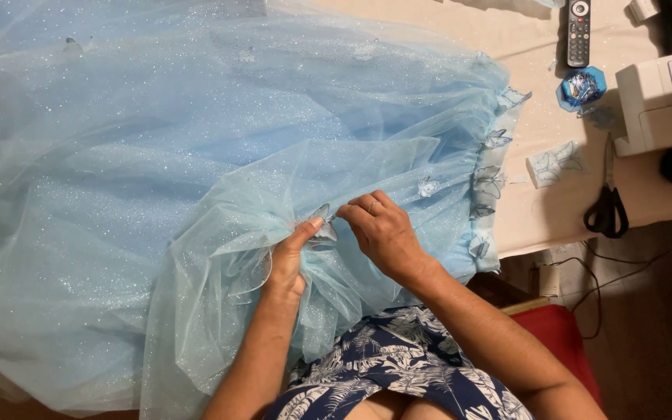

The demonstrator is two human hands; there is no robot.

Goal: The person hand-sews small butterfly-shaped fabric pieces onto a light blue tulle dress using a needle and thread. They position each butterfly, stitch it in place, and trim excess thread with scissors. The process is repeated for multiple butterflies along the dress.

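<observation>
Butterfly trim [323, 225] pinched between left hand [288, 260] and right hand [383, 233] fingers on blue tulle skirt [196, 155]; several butterflies [488, 183] already line the hem; scissors [607, 210] idle on desk [538, 218].

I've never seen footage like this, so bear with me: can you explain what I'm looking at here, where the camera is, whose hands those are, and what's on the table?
There is no machine doing the work: this is one picture from a camera worn on a person's head, looking down at their own two bare hands. A big skirt of pale blue glittery tulle is spread over a table with a cream cover. The left hand bunches up a fold of the tulle, thumb pressed on a small butterfly decoration. The right hand, wearing a ring, pinches the fabric right beside it. More butterflies run along the skirt's gathered edge. To the right lie black scissors, a remote control, a small blue dish and a white sewing machine. The person's leaf-print clothing shows at the bottom.
</observation>
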